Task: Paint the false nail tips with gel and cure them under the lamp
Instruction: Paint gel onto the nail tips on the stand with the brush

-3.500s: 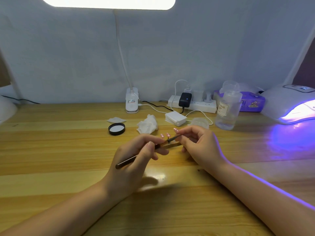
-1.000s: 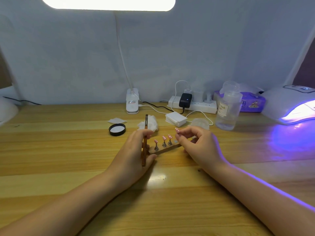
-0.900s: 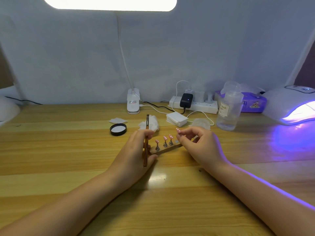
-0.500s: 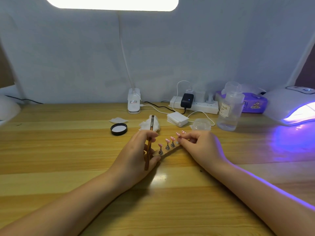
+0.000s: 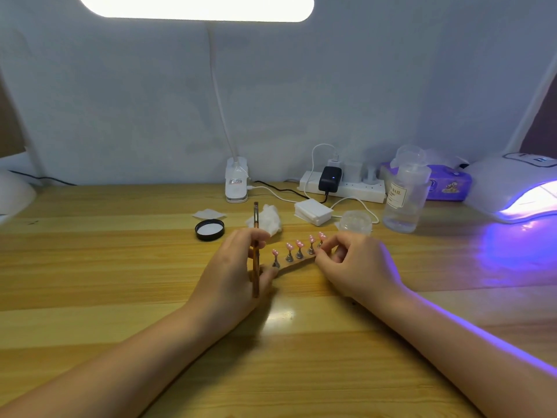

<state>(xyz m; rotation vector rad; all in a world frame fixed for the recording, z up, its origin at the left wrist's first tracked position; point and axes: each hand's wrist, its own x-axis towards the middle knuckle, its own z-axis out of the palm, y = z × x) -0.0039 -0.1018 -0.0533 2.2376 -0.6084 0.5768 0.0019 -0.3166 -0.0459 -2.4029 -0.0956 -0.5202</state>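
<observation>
Several pink false nail tips point(image 5: 299, 244) stand on small metal stems along a wooden holder strip point(image 5: 297, 262) lying on the table. My left hand point(image 5: 233, 271) grips a thin brown brush point(image 5: 256, 254) held upright, bristles pointing away, and its fingertips touch the strip's left end. My right hand point(image 5: 355, 267) has its fingers curled at the strip's right end, pinching the stem of the rightmost tip point(image 5: 321, 236). The white curing lamp point(image 5: 518, 188) glows violet at the far right.
A black jar lid point(image 5: 209, 229), a crumpled wipe point(image 5: 266, 220), a stack of white pads point(image 5: 313, 212), a small clear jar point(image 5: 355, 220), a clear pump bottle point(image 5: 405, 194), a power strip point(image 5: 343, 185) with cables and a desk lamp clamp point(image 5: 236, 184) stand behind the hands.
The brush has swung from lying across the tips to upright in my left hand. The holder strip now lies on the table, with more tips showing as my right hand shifted right.
</observation>
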